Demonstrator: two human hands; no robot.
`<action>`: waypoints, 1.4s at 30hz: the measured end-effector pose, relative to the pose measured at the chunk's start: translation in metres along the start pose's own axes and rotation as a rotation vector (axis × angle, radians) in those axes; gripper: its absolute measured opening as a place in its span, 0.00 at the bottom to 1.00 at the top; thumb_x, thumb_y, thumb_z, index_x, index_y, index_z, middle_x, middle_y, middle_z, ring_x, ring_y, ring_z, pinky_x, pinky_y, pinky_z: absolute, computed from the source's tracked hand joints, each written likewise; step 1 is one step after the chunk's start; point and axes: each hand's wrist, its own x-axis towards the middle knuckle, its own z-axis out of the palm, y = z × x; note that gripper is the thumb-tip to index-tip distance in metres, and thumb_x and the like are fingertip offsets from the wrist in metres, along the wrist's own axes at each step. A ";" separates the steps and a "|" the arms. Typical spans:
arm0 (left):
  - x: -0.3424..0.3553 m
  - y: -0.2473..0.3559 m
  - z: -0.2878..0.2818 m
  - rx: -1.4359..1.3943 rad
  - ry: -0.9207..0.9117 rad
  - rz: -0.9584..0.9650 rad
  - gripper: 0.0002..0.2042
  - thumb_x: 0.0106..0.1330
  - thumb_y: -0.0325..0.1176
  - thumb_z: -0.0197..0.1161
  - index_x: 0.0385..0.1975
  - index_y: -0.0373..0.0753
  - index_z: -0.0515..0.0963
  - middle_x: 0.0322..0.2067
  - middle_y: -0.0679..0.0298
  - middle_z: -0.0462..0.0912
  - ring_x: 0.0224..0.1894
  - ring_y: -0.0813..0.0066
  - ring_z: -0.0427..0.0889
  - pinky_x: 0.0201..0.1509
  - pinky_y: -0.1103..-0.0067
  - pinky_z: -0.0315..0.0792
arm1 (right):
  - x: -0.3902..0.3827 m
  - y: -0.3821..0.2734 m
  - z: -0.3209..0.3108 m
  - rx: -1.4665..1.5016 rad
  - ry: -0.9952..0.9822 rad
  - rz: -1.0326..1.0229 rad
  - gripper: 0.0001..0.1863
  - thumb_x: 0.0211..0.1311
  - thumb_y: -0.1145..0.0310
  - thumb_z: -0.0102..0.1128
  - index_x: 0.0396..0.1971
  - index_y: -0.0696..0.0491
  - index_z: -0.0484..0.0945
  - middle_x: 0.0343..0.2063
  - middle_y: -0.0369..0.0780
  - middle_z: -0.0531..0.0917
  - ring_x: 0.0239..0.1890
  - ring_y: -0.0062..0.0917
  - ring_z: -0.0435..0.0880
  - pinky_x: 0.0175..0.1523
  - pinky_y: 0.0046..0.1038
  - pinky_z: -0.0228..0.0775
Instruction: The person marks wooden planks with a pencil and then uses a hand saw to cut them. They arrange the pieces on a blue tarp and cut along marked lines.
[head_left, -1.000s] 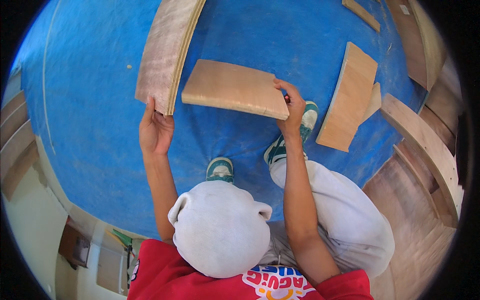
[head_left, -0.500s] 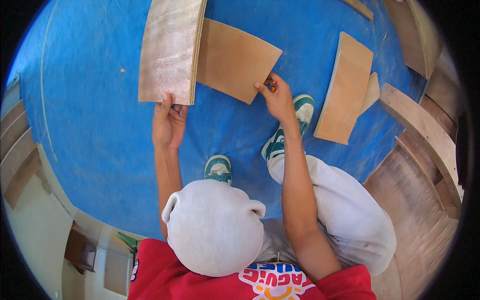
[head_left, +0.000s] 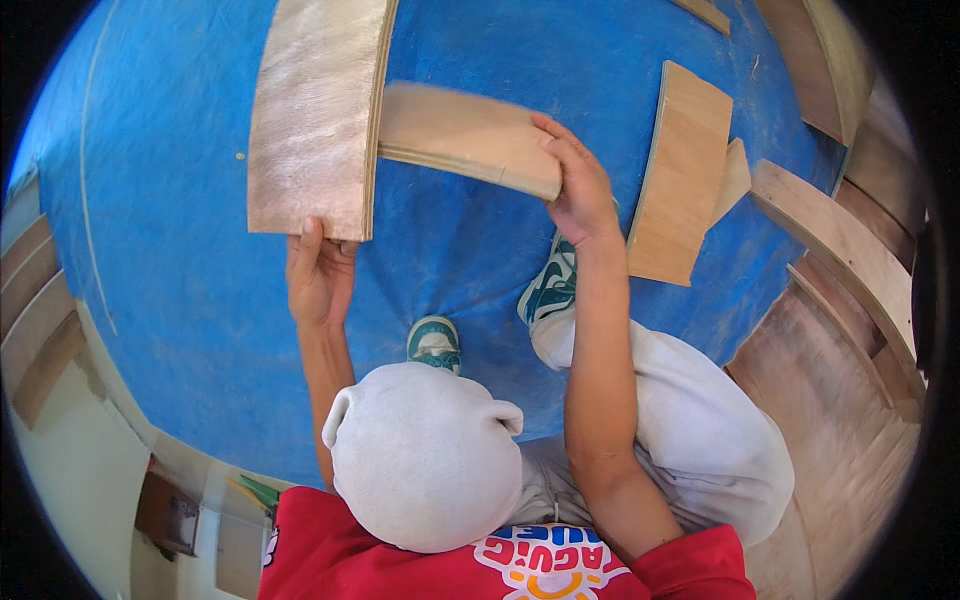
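My left hand [head_left: 320, 275] grips the near end of a long pale plywood board [head_left: 312, 130], thumb on top and fingers underneath. The board's layered edge shows along its right side, and its far end runs out of the picture. A second, browner plywood piece [head_left: 465, 135] is held by its right end in my right hand [head_left: 582, 190], with the fingers over the far corner. This piece is tilted, so its near layered edge faces me. Its left end passes behind the pale board, and I cannot tell whether the two touch.
A blue sheet [head_left: 180, 330] covers the floor. To the right lie a plywood rectangle [head_left: 680, 170] and a small offcut [head_left: 733, 182] partly under it. Curved wooden pieces [head_left: 835, 240] stand at the far right, more boards [head_left: 40, 330] at the left. My shoes [head_left: 435, 342] rest on the sheet.
The pale board has come a little nearer and to the left with my left hand. My right hand has shifted to the browner piece's right end, and that piece has tipped up.
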 end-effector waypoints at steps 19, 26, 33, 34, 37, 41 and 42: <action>0.065 -0.051 -0.011 0.002 -0.056 0.031 0.18 0.77 0.32 0.62 0.62 0.36 0.70 0.56 0.57 0.82 0.55 0.66 0.86 0.61 0.69 0.85 | 0.047 0.024 -0.004 -0.460 0.137 0.254 0.31 0.78 0.41 0.53 0.52 0.59 0.76 0.20 0.44 0.82 0.14 0.22 0.69 0.24 0.26 0.63; 0.067 -0.055 -0.022 0.101 -0.107 0.037 0.17 0.76 0.31 0.63 0.61 0.35 0.72 0.54 0.57 0.84 0.55 0.66 0.86 0.60 0.68 0.85 | 0.056 0.038 -0.014 -0.578 0.152 0.215 0.21 0.76 0.51 0.59 0.41 0.58 0.82 0.18 0.38 0.79 0.15 0.21 0.69 0.23 0.30 0.61; 0.064 -0.069 -0.025 0.275 -0.067 -0.015 0.20 0.76 0.30 0.63 0.64 0.36 0.69 0.59 0.56 0.81 0.58 0.63 0.84 0.60 0.65 0.85 | 0.059 0.053 -0.020 -1.101 0.175 -0.095 0.23 0.72 0.52 0.64 0.38 0.61 0.86 0.25 0.48 0.86 0.27 0.37 0.85 0.35 0.39 0.74; 0.063 -0.075 -0.026 0.270 -0.123 -0.014 0.20 0.76 0.30 0.63 0.64 0.36 0.69 0.58 0.56 0.81 0.58 0.63 0.84 0.59 0.65 0.85 | 0.058 0.053 -0.021 -1.170 0.187 -0.132 0.23 0.71 0.52 0.64 0.39 0.62 0.86 0.27 0.50 0.87 0.30 0.41 0.87 0.38 0.41 0.76; 0.059 -0.096 -0.027 0.296 -0.100 -0.063 0.21 0.76 0.31 0.64 0.64 0.36 0.69 0.58 0.57 0.82 0.58 0.64 0.85 0.58 0.65 0.85 | 0.054 0.050 -0.022 -1.290 0.148 -0.140 0.25 0.69 0.51 0.67 0.40 0.63 0.86 0.31 0.54 0.88 0.36 0.47 0.88 0.43 0.44 0.76; 0.052 -0.100 -0.031 0.253 -0.111 -0.090 0.22 0.75 0.31 0.64 0.66 0.38 0.67 0.58 0.58 0.81 0.57 0.64 0.85 0.57 0.65 0.85 | 0.045 0.046 -0.020 -1.193 0.131 -0.348 0.25 0.66 0.50 0.70 0.42 0.62 0.87 0.32 0.51 0.85 0.34 0.45 0.84 0.40 0.43 0.74; 0.051 -0.095 -0.032 0.257 -0.099 -0.106 0.23 0.75 0.31 0.64 0.66 0.38 0.67 0.59 0.58 0.81 0.58 0.63 0.85 0.57 0.65 0.84 | 0.043 0.046 -0.018 -1.182 0.131 -0.444 0.25 0.65 0.50 0.70 0.43 0.61 0.87 0.32 0.50 0.84 0.33 0.45 0.83 0.40 0.43 0.74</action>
